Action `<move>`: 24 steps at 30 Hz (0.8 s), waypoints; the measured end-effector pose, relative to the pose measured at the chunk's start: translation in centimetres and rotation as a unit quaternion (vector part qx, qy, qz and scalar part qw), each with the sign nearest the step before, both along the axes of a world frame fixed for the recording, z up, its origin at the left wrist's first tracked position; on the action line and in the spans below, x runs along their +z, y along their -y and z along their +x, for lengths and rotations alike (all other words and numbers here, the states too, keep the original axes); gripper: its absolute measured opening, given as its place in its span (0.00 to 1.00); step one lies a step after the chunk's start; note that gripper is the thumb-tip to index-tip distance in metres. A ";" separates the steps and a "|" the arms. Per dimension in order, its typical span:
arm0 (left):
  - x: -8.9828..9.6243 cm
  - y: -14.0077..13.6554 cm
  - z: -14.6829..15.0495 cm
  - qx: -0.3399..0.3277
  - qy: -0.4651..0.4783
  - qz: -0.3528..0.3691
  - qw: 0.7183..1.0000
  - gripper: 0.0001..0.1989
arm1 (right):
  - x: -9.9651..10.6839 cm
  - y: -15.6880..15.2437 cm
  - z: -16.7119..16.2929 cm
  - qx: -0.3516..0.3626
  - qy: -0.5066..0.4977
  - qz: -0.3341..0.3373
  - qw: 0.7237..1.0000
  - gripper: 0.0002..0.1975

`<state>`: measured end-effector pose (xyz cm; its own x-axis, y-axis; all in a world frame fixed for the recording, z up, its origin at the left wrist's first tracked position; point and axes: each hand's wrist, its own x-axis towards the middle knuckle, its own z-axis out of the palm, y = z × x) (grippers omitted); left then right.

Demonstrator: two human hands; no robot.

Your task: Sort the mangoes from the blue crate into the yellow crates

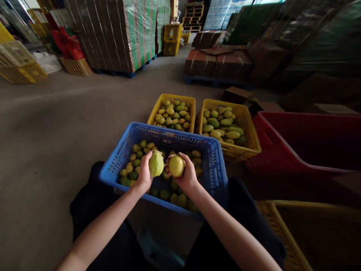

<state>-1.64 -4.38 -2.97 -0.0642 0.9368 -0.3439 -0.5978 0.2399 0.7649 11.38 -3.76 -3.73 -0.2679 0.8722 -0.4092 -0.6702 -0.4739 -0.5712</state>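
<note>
My left hand [144, 170] is closed around a pale green, slightly ridged lemon [156, 163]. A rounder, yellower lemon [176, 166] sits in the grip of my right hand [188, 174], its end facing me. Both hands are above a blue plastic crate [115, 180], close together with a small gap between the fruits. Many green and yellow lemons [136, 162] lie inside the crate, mostly along its left and front; my hands and forearms hide some of them.
Behind the blue crate stand two yellow crates, the left [193, 113] with small fruits, the right [252, 130] with larger, longer ones. A red bin [258, 140] is at right, another yellow crate [287, 235] at lower right. Wrapped cardboard stacks [113, 34] stand farther back.
</note>
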 end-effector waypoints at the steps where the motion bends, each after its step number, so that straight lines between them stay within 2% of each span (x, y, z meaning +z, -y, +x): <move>1: 0.1 -0.1 -0.1 -0.001 0.009 -0.003 1.000 0.17 | -0.1 0.0 0.2 0.007 -0.016 -0.007 1.000 0.14; 8: -0.1 -0.5 -0.5 0.007 0.026 -0.007 1.000 0.16 | 0.0 -0.4 0.5 0.017 0.009 -0.028 0.999 0.12; 13: 0.3 -0.6 -0.5 0.011 0.058 -0.051 0.997 0.15 | 0.0 -0.6 0.5 0.010 0.029 -0.008 0.999 0.10; 18: 0.7 -0.5 -0.6 0.008 0.087 -0.100 0.991 0.15 | 0.1 -0.7 0.4 -0.020 0.055 -0.052 0.997 0.09; 22: 0.7 -0.5 -0.6 0.008 0.092 -0.100 0.991 0.15 | -0.2 -1.0 0.4 -0.041 0.095 -0.083 0.991 0.09; 24: 0.7 -0.5 -0.6 0.001 0.092 -0.096 0.991 0.14 | -0.4 -1.3 0.6 -0.024 0.102 -0.079 0.991 0.10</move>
<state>-2.26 -3.84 -2.28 0.0143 0.8528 -0.5221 -0.7235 0.3692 0.5832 11.94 -2.49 -4.13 -0.1256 0.8029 -0.5827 -0.5725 -0.5383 -0.6184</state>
